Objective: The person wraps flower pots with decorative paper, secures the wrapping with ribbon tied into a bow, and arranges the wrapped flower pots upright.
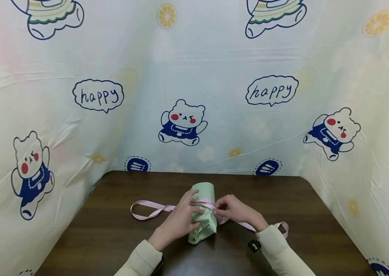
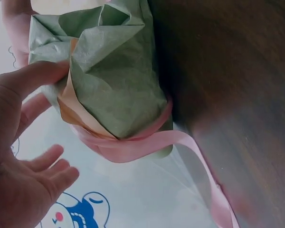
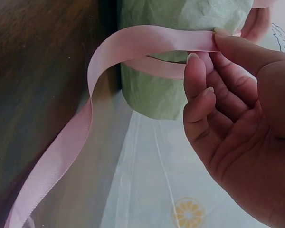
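Note:
A parcel [image 1: 204,227] wrapped in pale green paper lies on the table, its near end folded into creases [image 2: 109,61]. Pink ribbon [image 1: 206,203] runs around its middle, with tails trailing off to both sides. My left hand [image 1: 180,214] rests on the parcel's left side, fingers spread over the top; in the left wrist view its thumb [image 2: 42,76] touches the folded paper. On the right side, my right hand [image 1: 237,210] pinches the ribbon [image 3: 147,40] between thumb and fingertips, close against the parcel. Another pass of ribbon [image 3: 156,67] shows beneath that stretch.
One looped ribbon tail [image 1: 142,216] lies on the dark wooden table [image 1: 111,237] to the left; the other tail [image 1: 284,227] reaches past my right sleeve. A printed cloth [image 1: 184,76] hangs behind the table and along both sides.

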{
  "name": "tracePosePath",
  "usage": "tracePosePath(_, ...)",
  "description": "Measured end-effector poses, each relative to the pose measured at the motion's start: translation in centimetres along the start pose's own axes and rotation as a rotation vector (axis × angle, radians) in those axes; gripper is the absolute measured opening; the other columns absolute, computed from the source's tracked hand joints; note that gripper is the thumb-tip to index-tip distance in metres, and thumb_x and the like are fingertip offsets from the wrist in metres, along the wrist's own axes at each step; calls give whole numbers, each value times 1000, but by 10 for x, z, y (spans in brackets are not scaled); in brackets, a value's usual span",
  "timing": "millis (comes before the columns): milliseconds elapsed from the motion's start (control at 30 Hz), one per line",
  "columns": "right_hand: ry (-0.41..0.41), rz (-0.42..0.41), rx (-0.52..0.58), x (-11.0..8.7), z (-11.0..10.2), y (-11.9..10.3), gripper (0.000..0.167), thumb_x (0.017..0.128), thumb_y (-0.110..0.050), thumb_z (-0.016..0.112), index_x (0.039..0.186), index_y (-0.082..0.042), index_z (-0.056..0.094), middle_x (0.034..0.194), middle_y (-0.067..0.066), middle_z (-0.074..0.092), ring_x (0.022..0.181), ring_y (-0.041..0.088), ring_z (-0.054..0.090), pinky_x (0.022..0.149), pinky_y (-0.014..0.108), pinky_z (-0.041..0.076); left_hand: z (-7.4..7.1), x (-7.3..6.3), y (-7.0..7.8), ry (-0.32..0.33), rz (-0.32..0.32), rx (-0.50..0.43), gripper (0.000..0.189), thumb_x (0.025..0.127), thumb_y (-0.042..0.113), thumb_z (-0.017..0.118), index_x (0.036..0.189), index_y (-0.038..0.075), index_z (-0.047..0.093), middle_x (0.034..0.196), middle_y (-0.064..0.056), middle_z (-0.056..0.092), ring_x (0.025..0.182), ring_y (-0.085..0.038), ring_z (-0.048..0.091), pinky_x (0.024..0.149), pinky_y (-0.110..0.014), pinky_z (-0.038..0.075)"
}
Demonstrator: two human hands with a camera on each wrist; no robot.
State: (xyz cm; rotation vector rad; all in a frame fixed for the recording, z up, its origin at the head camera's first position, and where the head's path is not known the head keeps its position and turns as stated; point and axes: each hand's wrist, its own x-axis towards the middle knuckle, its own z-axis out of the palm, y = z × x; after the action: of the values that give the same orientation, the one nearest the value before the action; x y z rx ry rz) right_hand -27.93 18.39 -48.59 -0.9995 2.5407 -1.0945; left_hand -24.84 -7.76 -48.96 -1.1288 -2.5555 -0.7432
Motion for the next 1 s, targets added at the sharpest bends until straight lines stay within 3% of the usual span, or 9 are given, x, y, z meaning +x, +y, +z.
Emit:
tracePosePath(167, 9, 7, 6, 0, -2, -2, 10, 98, -18, 69, 91, -15, 75, 81, 7, 71, 67, 4, 55, 61, 22, 51, 1, 2, -8, -73, -35, -124, 29, 81, 14, 85, 107, 12, 71, 148, -20, 52, 135, -34, 53, 102, -46, 51)
tracePosePath(333, 59, 9, -6, -2, -4, -4, 8, 97, -18, 70, 93, -14, 76, 82, 6, 72, 68, 6, 58, 62, 24, 53, 4, 1, -13, -113, -13, -194, 30, 86, 12, 81, 112, 15, 65, 145, -18, 57, 116, -25, 66, 93, -37, 55)
tracePosePath(500, 241, 14, 17, 0, -3, -2, 5, 95, -12, 72, 99, -12, 69, 84, 6, 72, 69, 10, 63, 62, 27, 56, 5, -2, -13, -132, 3, -181, 37, 90, 15, 78, 122, 15, 60, 136, -12, 63, 93, -14, 67, 78, -26, 52)
tracePosePath(633, 390, -13, -14, 7, 1, -1, 6, 94, -12, 74, 94, -10, 68, 82, 3, 71, 67, 8, 63, 60, 26, 56, 3, -3, -13, -155, -32, -159, 58, 92, 20, 77, 141, 13, 47, 122, -5, 66, 89, -10, 62, 79, -28, 53)
tracePosePath(700, 439, -32, -54, 11, 4, -2, 3, 94, -12, 74, 93, -10, 72, 83, 1, 72, 67, 7, 62, 61, 25, 56, 2, -4, -13, -168, -53, -147, 68, 93, 23, 76, 150, 12, 41, 126, -5, 65, 99, -11, 63, 84, -31, 55)
tracePosePath(800, 463, -44, -112, 14, 9, -3, 5, 95, -11, 72, 96, -12, 77, 87, -2, 74, 68, 6, 62, 61, 24, 55, 1, -4, -12, -196, -54, -100, 72, 95, 24, 73, 156, 7, 38, 145, -10, 57, 123, -19, 61, 99, -38, 53)
tracePosePath(900, 411, -41, -164, 13, 11, -4, 14, 97, -10, 69, 107, -13, 79, 98, 0, 76, 74, 9, 66, 63, 23, 55, 1, -3, -10, -227, -45, -54, 68, 97, 26, 70, 155, 5, 41, 156, -12, 47, 140, -25, 49, 109, -41, 47)
tracePosePath(1000, 310, -13, -231, 9, 13, -7, 23, 97, -10, 68, 119, -9, 76, 116, 6, 74, 88, 14, 69, 65, 22, 54, 1, -2, -8, -245, -47, -33, 67, 98, 27, 69, 155, 5, 41, 157, -13, 45, 143, -26, 46, 110, -42, 45)
